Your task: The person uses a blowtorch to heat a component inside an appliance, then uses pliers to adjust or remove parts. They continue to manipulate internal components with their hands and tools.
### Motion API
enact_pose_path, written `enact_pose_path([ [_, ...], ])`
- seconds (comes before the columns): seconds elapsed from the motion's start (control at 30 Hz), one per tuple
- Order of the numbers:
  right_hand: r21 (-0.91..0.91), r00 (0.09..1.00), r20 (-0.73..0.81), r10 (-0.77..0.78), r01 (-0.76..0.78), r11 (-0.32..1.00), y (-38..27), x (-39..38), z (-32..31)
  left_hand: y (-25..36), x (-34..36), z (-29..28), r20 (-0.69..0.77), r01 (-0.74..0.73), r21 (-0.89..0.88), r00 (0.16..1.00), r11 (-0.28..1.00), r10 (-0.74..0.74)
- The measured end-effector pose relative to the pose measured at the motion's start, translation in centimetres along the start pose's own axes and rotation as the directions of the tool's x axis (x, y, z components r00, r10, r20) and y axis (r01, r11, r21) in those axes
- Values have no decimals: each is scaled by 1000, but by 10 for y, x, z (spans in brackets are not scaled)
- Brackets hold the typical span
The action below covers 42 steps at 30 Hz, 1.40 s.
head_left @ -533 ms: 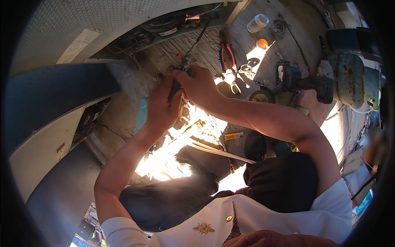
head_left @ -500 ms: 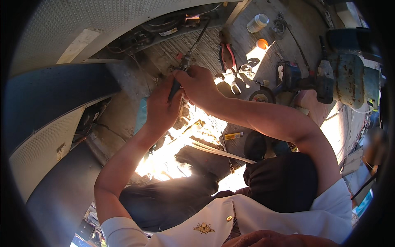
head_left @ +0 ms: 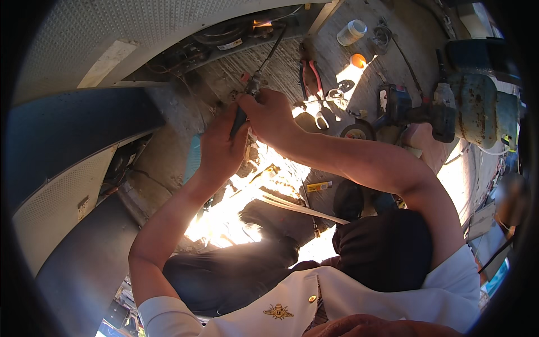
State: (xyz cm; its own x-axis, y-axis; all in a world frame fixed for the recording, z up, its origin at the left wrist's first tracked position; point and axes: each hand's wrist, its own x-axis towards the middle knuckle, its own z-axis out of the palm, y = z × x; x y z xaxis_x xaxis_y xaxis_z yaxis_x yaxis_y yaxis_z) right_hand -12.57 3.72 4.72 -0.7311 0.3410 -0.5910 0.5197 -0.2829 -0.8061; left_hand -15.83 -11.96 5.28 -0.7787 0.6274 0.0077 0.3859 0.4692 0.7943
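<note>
Much of the dark-handled tool (head_left: 240, 119) is hidden — the left hand (head_left: 219, 147) has its fingers wrapped about the grip, and the right hand (head_left: 276, 119) grasps it near the metal fitting, fingertips mostly out of sight. It is held over the floor (head_left: 281, 60), its thin rod slanting toward the shadowed base of a pale cabinet (head_left: 174, 31). Glare — harsh below the wrists — swallows detail. Red-handled pliers (head_left: 312, 78) and a jar (head_left: 352, 32) lie on the grooved grey ground.
</note>
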Motion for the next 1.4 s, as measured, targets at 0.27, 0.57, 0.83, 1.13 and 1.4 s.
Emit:
enact_pose_path([
  [0.27,18,1000,-24,20,-20,1000,-2,2,2,-4,0,2,-18,-50,10,999,999,50],
  [0.57,-1,1000,-6,-4,4,1000,-5,2,4,0,0,0,-18,-51,3,999,999,51],
  [0.83,-29,999,-27,-30,29,999,-4,2,5,1,-1,-1,-30,-61,-7,998,998,61],
  [1.13,-6,999,-24,-43,43,999,-4,3,5,2,0,-2,-27,-55,-13,998,998,55],
  [1.4,-60,1000,-25,-19,18,998,-8,-1,2,1,-2,-2,-30,-36,0,999,999,36],
])
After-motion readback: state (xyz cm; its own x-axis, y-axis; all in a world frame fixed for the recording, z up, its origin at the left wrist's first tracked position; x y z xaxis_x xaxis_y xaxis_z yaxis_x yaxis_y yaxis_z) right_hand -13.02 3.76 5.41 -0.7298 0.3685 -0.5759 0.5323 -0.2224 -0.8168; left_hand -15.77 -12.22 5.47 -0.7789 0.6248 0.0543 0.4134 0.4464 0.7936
